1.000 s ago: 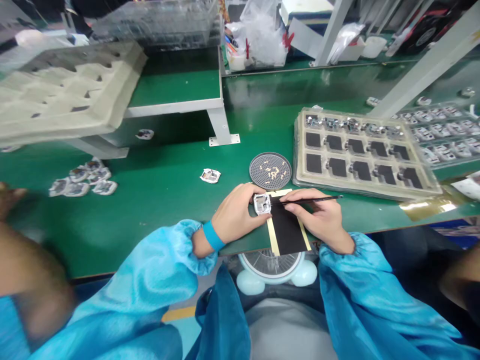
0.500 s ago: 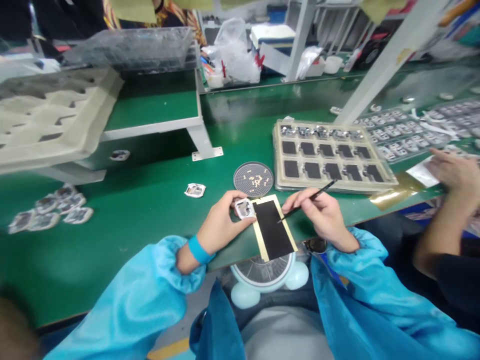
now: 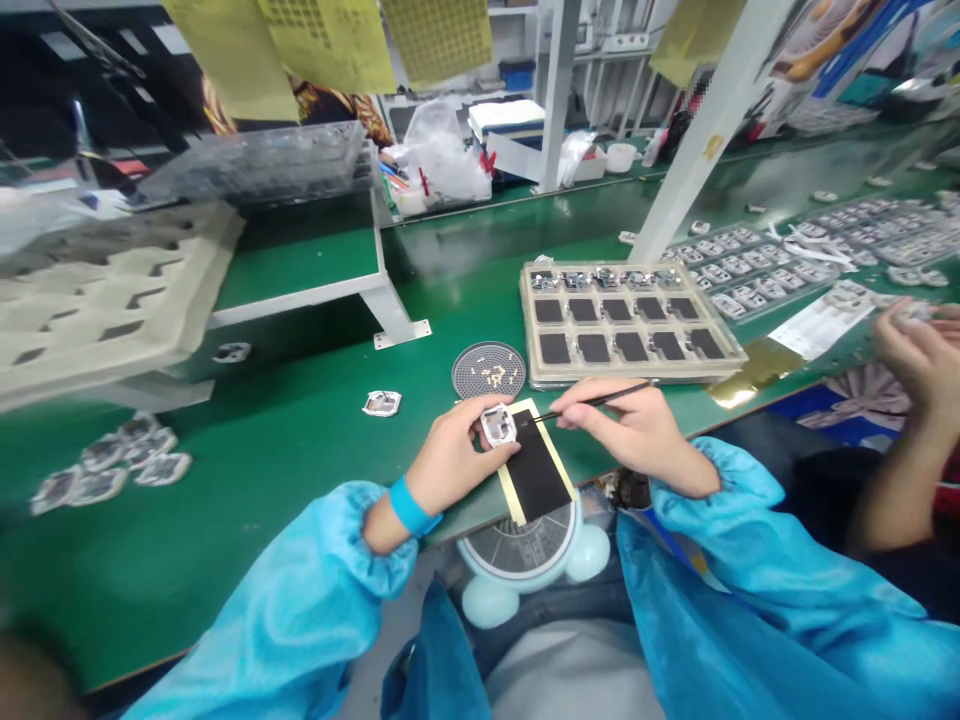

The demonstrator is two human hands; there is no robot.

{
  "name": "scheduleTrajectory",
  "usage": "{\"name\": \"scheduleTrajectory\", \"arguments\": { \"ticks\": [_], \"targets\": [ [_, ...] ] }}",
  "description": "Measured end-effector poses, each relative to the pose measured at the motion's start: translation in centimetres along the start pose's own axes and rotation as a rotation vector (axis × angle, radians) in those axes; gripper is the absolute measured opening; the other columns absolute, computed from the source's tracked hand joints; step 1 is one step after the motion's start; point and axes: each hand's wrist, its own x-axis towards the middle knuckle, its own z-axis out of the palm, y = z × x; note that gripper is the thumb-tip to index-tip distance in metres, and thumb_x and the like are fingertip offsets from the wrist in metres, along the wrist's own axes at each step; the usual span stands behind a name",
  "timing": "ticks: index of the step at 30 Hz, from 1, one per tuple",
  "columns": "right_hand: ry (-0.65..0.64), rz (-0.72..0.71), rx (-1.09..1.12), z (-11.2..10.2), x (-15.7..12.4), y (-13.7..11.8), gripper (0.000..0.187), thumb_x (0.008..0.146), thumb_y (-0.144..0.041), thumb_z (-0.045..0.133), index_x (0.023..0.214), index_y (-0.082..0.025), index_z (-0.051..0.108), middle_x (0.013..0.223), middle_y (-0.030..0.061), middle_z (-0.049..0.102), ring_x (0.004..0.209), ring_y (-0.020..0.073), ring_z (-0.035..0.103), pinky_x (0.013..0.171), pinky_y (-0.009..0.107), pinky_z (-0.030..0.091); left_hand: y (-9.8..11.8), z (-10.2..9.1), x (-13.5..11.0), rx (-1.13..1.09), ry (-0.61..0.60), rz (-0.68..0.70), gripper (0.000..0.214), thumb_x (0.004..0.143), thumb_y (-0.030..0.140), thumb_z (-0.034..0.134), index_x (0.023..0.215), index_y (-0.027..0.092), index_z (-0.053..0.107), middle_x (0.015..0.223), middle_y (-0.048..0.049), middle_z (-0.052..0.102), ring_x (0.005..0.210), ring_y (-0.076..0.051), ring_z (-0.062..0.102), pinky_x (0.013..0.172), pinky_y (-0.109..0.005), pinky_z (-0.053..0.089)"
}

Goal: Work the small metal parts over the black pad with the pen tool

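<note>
- The left hand (image 3: 454, 450) pinches a small white housing (image 3: 499, 427) between thumb and fingers, the thumb along the near edge and the fingers around the far left edge.
- The white housing sits at the fingertips, to the right of the left palm, its inner side with grey and dark parts facing up towards the head camera.
- It is at the upper left edge of a black pad (image 3: 536, 475) with pale yellow borders; whether it rests on the pad or is held just above it, I cannot tell.
- The right hand (image 3: 619, 425) has thumb and fingers pressed together on dark, slim tweezers (image 3: 615, 395), which slant down to the left.
- The tweezers' tips are over the upper part of the pad, just right of the housing; contact with the pad is too small to make out.
- The housing is therefore to the left of the right hand, with the tips between the two.
- Beyond the pad on the green counter (image 3: 300, 540) is a round grey dish (image 3: 466, 377) with small pale pieces (image 3: 496, 377) in it.
- To the dish's right is a compartmented tray (image 3: 637, 377), with metallic parts in its far row and dark squares in the nearer two.
- A loose housing (image 3: 382, 403) lies left of the dish, and a cluster of housings (image 3: 161, 468) lies farther left.
- At far right is a co-worker's hand (image 3: 926, 350), well apart from both.
</note>
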Motion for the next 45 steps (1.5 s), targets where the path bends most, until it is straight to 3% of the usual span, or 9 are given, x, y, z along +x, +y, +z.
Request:
{"name": "scheduleTrajectory", "arguments": {
  "ticks": [5,14,21,24,28,31,33,36,45],
  "targets": [
    [0.016,0.017,0.018,0.8,-0.2,0.4,0.012,0.092,-0.031,0.071,0.094,-0.022,0.079,0.088,0.0045,0.080,0.082,0.0201,0.075,0.081,0.036,0.061,0.5,0.6,-0.1,0.083,0.001,0.100,0.054,0.078,0.020,0.079,0.130,0.024,0.064,0.124,-0.0063,0.069,0.107,-0.022,0.068,0.090,-0.035,0.057],
    [-0.028,0.032,0.032,0.8,-0.9,1.6,0.015,0.093,-0.031,0.069,0.095,-0.021,0.079,0.089,0.0057,0.079,0.083,0.0198,0.074,0.083,0.036,0.059,1.1,0.9,-0.2,0.084,0.007,0.108,0.055,0.079,0.017,0.078,0.131,0.023,0.063,0.121,-0.0060,0.068,0.109,-0.022,0.067,0.099,-0.038,0.055],
    [-0.220,0.011,0.145,-0.1,-0.4,2.3,0.022,0.095,-0.038,0.066,0.089,-0.022,0.079,0.088,0.0063,0.076,0.086,0.0205,0.071,0.081,0.037,0.057,0.6,1.1,-0.1,-0.135,-0.035,-0.046,0.054,0.075,0.023,0.081,0.127,0.022,0.067,0.126,-0.0094,0.067,0.105,-0.024,0.069,0.089,-0.035,0.058],
    [-0.299,0.045,0.183,-1.7,0.1,2.1,0.034,0.098,-0.047,0.060,0.084,-0.020,0.076,0.080,0.0054,0.073,0.075,0.0182,0.068,0.072,0.034,0.056,0.4,1.0,-0.1,-0.305,-0.074,-0.193,0.056,0.073,0.024,0.084,0.125,0.018,0.064,0.107,-0.0079,0.072,0.091,-0.020,0.070,0.078,-0.032,0.058],
    [0.007,0.084,0.118,-4.9,3.8,2.2,0.054,0.100,-0.061,0.046,0.067,-0.022,0.061,0.076,0.0042,0.067,0.067,0.0169,0.064,0.067,0.033,0.054,0.7,0.4,0.4,-0.550,-0.095,-0.281,0.056,0.069,0.023,0.087,0.117,0.016,0.059,0.091,-0.0020,0.070,0.081,-0.015,0.069,0.073,-0.026,0.057],
    [0.185,0.079,-0.311,-6.9,9.2,3.8,0.048,0.099,-0.061,0.047,0.082,-0.022,0.069,0.083,0.0063,0.072,0.076,0.0204,0.066,0.075,0.035,0.054,1.0,0.2,1.6,-0.667,-0.137,-0.296,0.047,0.071,0.023,0.086,0.108,0.016,0.057,0.087,-0.0012,0.070,0.072,-0.013,0.069,0.064,-0.023,0.056],
    [0.123,0.094,-0.631,-7.5,12.8,5.4,0.038,0.096,-0.054,0.058,0.095,-0.019,0.074,0.098,0.0105,0.076,0.092,0.0265,0.068,0.086,0.039,0.051,1.1,0.2,2.5,-0.725,-0.185,-0.317,0.043,0.074,0.025,0.084,0.104,0.015,0.054,0.081,-0.0012,0.070,0.066,-0.013,0.070,0.054,-0.019,0.051],
    [-0.036,0.260,-0.916,-7.6,16.9,7.8,0.035,0.088,-0.046,0.069,0.101,-0.014,0.077,0.105,0.0173,0.076,0.098,0.0314,0.068,0.088,0.040,0.050,0.9,0.0,3.3,-0.786,-0.169,-0.307,0.045,0.072,0.026,0.085,0.102,0.016,0.053,0.079,-0.0028,0.073,0.069,-0.017,0.074,0.052,-0.018,0.049],
    [-0.185,0.401,-1.011,-8.9,20.0,9.9,0.029,0.078,-0.040,0.079,0.091,-0.014,0.077,0.087,0.0131,0.077,0.083,0.0252,0.068,0.076,0.035,0.049,0.0,-0.6,2.4,-0.572,-0.072,-0.303,0.038,0.076,0.038,0.085,0.103,0.012,0.076,0.075,-0.0067,0.076,0.056,-0.015,0.069,0.043,-0.021,0.047]
  ]
}}
